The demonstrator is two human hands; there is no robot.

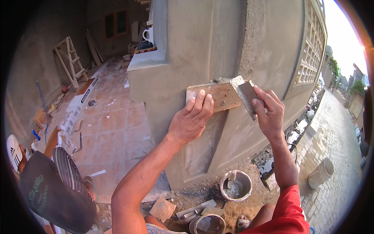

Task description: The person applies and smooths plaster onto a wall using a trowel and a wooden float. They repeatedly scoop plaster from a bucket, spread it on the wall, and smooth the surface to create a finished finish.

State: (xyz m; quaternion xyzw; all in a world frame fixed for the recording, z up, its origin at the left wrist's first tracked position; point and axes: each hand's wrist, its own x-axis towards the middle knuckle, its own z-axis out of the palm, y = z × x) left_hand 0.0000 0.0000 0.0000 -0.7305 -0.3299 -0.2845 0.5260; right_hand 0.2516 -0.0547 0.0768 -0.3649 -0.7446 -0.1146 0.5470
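Note:
My left hand (pixel 193 119) presses a short wooden board (pixel 224 95) flat against the grey plastered wall (pixel 187 50), its fingers spread over the board's left part. Wet mortar lies along the board's top edge. In my right hand (pixel 269 111) is a flat, rectangular grey scraper (pixel 247 97), pinched between thumb and fingers. Pale mortar (pixel 237 81) coats its upper left edge, which meets the board's right end. Just above, a rough vertical strip of mortar (pixel 252 39) runs up the wall. Below the board is a recessed, slanted panel (pixel 200 150).
Below stand a bucket of mortar (pixel 249 186) with a tool inside and another bucket (pixel 222 226). A tile piece (pixel 163 209) lies nearby. At left, a person in a dark shirt (pixel 54 191) sits by the tiled floor (pixel 113 132). A white mug (pixel 148 35) rests on the ledge.

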